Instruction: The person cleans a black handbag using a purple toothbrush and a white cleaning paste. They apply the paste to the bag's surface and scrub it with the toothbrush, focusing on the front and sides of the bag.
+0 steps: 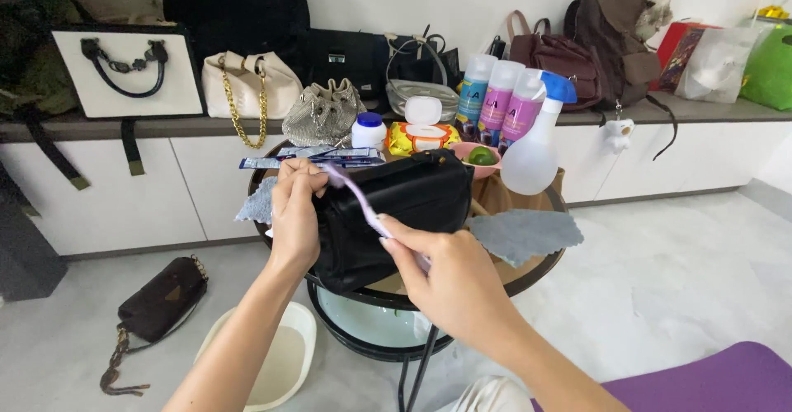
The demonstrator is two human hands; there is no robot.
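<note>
A black leather handbag (396, 214) lies on a small round table (540, 268). My left hand (294, 214) grips the bag's left side and holds it steady. My right hand (450, 276) is closed on a thin lilac toothbrush-like brush (356, 197) whose head reaches up to the bag's top left edge, next to my left fingers. A grey cloth (524, 232) lies on the table to the right of the bag, and another grey cloth (257, 204) shows behind my left hand.
On the table's far side stand a white spray bottle (532, 152), three tall bottles (499, 90), a yellow wipes pack (421, 136), a small jar (369, 129). Several bags line the shelf (701, 111) behind. A dark bag (161, 296) and a cream basin (280, 362) sit on the floor.
</note>
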